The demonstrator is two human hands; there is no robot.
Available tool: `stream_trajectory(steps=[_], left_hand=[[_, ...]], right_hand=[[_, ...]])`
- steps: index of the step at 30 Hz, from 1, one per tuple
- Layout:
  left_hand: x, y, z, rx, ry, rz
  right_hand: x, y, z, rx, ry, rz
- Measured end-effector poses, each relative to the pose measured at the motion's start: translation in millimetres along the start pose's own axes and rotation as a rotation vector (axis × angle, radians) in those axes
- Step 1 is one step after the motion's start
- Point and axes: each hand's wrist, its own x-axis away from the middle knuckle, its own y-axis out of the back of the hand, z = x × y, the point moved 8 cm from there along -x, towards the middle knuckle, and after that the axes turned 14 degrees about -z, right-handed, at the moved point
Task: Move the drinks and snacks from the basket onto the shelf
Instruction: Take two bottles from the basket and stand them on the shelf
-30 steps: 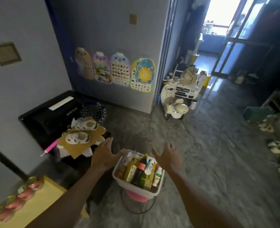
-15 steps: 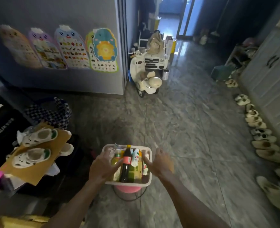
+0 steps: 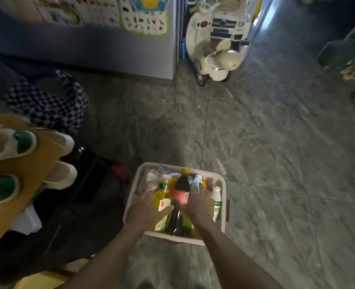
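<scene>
**Both hands down in a crowded basket, nothing lifted yet**

The stone floor point(image 3: 266, 153) takes up most of the view, and the white basket point(image 3: 223, 185) stands low in the middle of it, close in front of the person. No shelf can be made out from here, so none of the load looks to have been moved. The drinks and snacks are all in the basket, packed tight. A dark cola bottle point(image 3: 181, 189) with a red label lies down the centre. A yellow-green bottle point(image 3: 162, 198) is pressed against its left side, a small white bottle point(image 3: 217, 202) lies by the right wall, and a crinkled snack bag point(image 3: 151, 180) sits in the far left corner.

That crowding is the likely trouble. A bottle drawn out at an angle could drag or topple its neighbours. A two-handed pull on different bottles could shift or tip the basket. A smooth bottle held only by the fingertips might slip and roll across the hard floor.

The left hand point(image 3: 146, 208) lies spread on the yellow-green bottle, thumb across its label. The right hand point(image 3: 196, 202) straddles the cola bottle, thumb on one side and fingers reaching past the other. Both sets of fingers look fairly straight, so the hands are touching the bottles rather than clenched round them.
</scene>
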Motion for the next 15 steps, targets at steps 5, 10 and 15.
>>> stream_trajectory(steps=[5, 10, 15], left_hand=[[-22.7, -60.4, 26.7, 0.069, 0.085, 0.014], [-29.9, -58.2, 18.4, 0.018, 0.129, -0.024], [-32.2, -61.1, 24.9, 0.025, 0.179, 0.005]], right_hand=[[-17.3, -35.1, -1.3, 0.025, 0.085, -0.052], [-21.3, -60.6, -3.5, -0.108, 0.025, -0.116], [-17.0, -57.5, -6.6, -0.242, -0.124, -0.152]])
